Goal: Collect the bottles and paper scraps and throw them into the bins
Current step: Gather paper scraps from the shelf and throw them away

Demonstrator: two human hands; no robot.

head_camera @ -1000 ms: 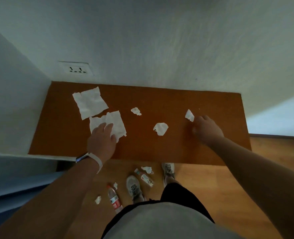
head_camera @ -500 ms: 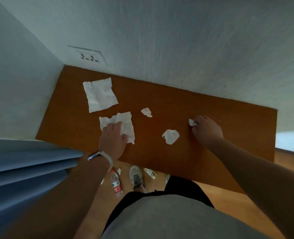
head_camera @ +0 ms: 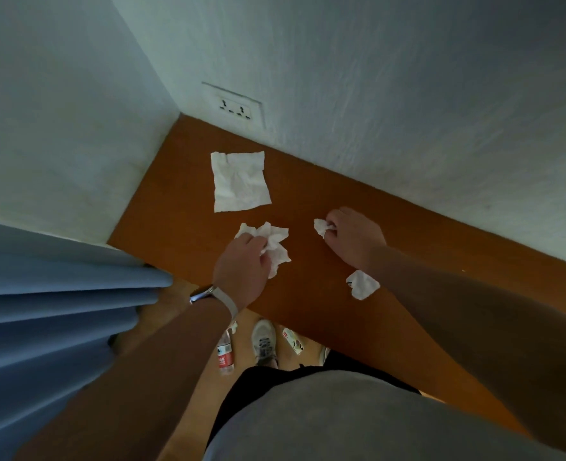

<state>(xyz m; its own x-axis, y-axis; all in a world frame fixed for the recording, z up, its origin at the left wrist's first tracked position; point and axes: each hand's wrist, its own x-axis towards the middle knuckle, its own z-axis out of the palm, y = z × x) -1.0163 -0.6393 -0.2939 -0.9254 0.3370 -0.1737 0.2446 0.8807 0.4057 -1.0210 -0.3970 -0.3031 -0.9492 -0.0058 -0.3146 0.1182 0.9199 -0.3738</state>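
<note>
on a brown tabletop (head_camera: 441,257), the left hand (head_camera: 241,266) bunches a crumpled tissue (head_camera: 276,239) in curled fingers; the right hand (head_camera: 356,239), well apart, pinches a small paper scrap (head_camera: 320,226). a flat tissue (head_camera: 240,181) and a torn scrap (head_camera: 361,285) lie loose. probably near weightless, soft and easily torn: scrunch anywhere.

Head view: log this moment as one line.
left hand: grips crumpled tissue | right hand: pinches small paper scrap | desk: flat tissue, one loose scrap | floor: water bottle, carton
</note>
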